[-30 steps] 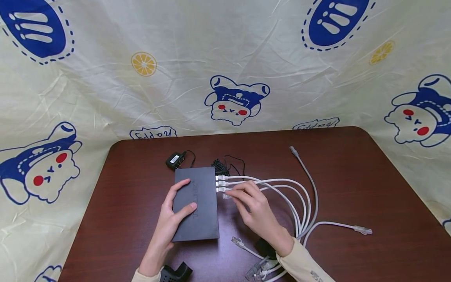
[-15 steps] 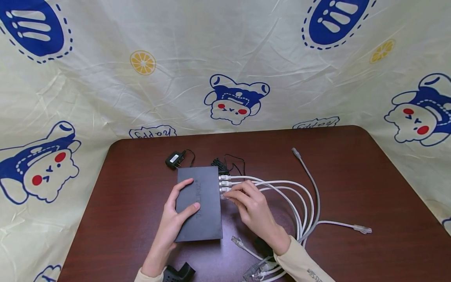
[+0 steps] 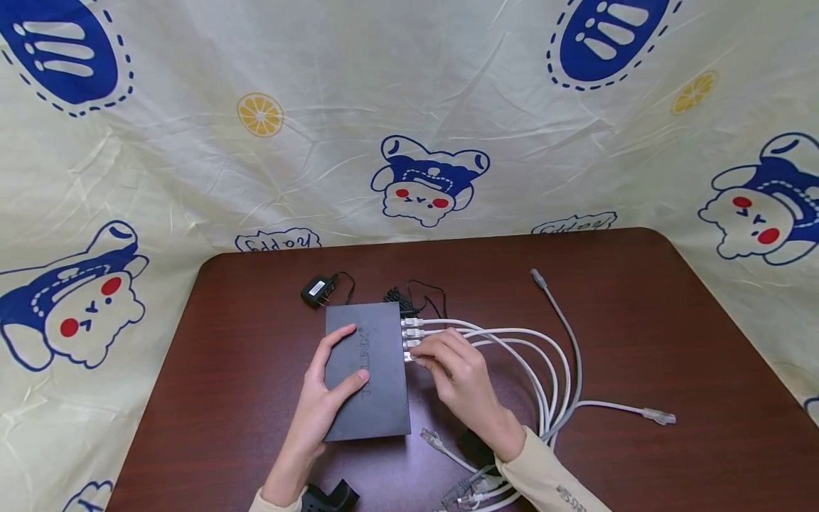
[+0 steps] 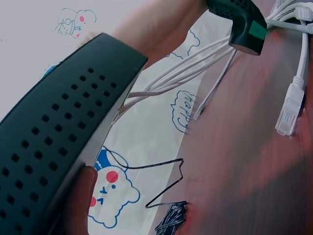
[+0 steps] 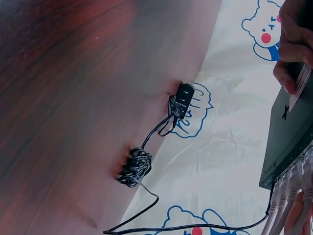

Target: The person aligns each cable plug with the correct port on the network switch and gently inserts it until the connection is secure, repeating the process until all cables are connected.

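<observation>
Head view: L hand (image 3: 329,391) grips the dark grey box (image 3: 377,419) by its left side, thumb & one finger lying on top; box is nr middle of the brown tbl (image 3: 256,341), lettering on its top face; R hand (image 3: 463,377) pinches a clear plug (image 3: 409,357) at the box's right edge, nearest-the-person end of the plug row; can't tell if it's fully seated; white plugs (image 3: 412,323) sit along that edge just beyond; white cables (image 3: 563,370) loop off to the right; black adapter (image 3: 316,290) & coiled black cord (image 3: 399,299) lie past the box's far end; cartoon-print cloth (image 3: 320,185) behind.

L wrist view: box fills the left w/ rows of square vent holes; a L-hand digit shows at its lower edge; cables come out from behind it; loose plug (image 4: 290,108) lies on tbl at right; R hand's grip is hidden here.

R wrist view: box at right edge, tilted in frame; L-hand fingers on it by a white label (image 5: 301,88); cables in a row along its lower end; adapter & coiled cord at centre.
</observation>
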Motion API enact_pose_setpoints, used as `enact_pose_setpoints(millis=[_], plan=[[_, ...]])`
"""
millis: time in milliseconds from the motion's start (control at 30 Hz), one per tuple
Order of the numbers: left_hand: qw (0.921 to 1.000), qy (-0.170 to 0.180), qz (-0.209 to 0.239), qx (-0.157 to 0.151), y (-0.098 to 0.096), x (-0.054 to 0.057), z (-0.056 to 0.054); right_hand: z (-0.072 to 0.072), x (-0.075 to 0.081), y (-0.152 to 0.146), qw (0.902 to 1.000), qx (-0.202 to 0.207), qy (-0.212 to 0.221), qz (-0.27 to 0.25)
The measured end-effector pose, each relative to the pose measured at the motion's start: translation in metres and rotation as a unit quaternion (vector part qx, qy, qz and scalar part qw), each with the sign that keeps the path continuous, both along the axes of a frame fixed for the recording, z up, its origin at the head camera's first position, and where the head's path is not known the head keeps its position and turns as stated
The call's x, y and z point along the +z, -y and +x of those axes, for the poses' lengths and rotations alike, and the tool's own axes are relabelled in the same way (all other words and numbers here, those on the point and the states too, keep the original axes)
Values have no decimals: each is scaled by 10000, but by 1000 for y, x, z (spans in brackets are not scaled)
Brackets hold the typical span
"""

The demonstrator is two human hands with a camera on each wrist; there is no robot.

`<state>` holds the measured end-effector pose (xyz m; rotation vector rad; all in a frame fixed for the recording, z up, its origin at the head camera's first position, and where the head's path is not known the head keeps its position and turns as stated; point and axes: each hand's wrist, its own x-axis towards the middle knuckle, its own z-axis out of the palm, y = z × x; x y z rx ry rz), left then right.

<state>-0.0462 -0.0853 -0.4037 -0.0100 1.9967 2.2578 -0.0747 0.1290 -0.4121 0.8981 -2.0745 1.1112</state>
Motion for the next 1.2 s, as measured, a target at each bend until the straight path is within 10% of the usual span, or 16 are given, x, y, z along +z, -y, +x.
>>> enact_pose_setpoints(millis=[700, 1200], plan=[[9988, -224, -422, -45, -3, 4, 1, 0, 2, 9, 9984, -33, -357, -448], [9995, -21, 46, 296, -2, -2, -4, 5, 11, -14, 9958, -112, 874, -256]])
